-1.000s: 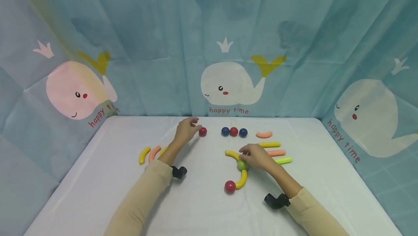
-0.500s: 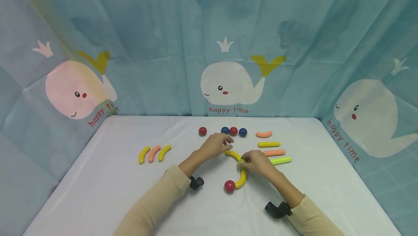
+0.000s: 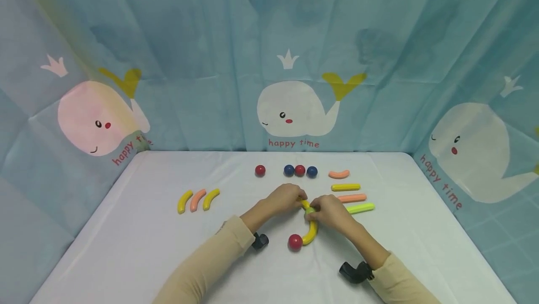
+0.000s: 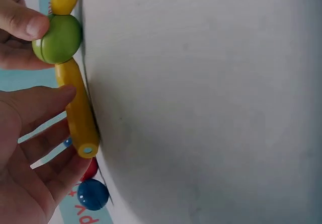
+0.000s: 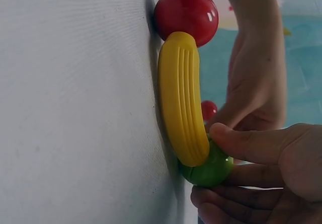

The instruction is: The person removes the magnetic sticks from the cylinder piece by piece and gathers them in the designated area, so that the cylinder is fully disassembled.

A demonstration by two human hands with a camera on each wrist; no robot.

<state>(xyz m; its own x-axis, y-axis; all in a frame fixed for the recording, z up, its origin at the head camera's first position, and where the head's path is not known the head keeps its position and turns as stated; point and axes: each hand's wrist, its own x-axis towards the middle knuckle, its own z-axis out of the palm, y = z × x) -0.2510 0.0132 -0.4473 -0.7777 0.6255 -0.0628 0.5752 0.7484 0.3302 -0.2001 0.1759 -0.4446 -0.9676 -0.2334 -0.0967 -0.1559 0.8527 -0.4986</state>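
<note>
Right of the middle of the table is a chain of toy pieces. My right hand [image 3: 332,211] pinches the green ball [image 4: 61,40] between thumb and fingers. My left hand [image 3: 285,199] holds the far yellow curved stick [image 4: 80,116], thumb on one side and fingers on the other. One end of that stick meets the green ball, and its free end shows a small round pale disc. From the ball a near yellow curved stick [image 5: 180,98] bends toward me to a large red ball [image 3: 295,242], which it touches.
Two yellow curved sticks and a salmon one [image 3: 198,200] lie at left. Along the back are a lone red ball [image 3: 260,170], two blue balls with a red ball [image 3: 300,170] between, and a short salmon curve [image 3: 338,174]. Straight sticks [image 3: 346,187] lie right, beside my right hand.
My left hand has come from near the lone red ball, right and toward me, onto the far yellow curved stick, which now points more steeply away. My right hand has closed on the green ball.
</note>
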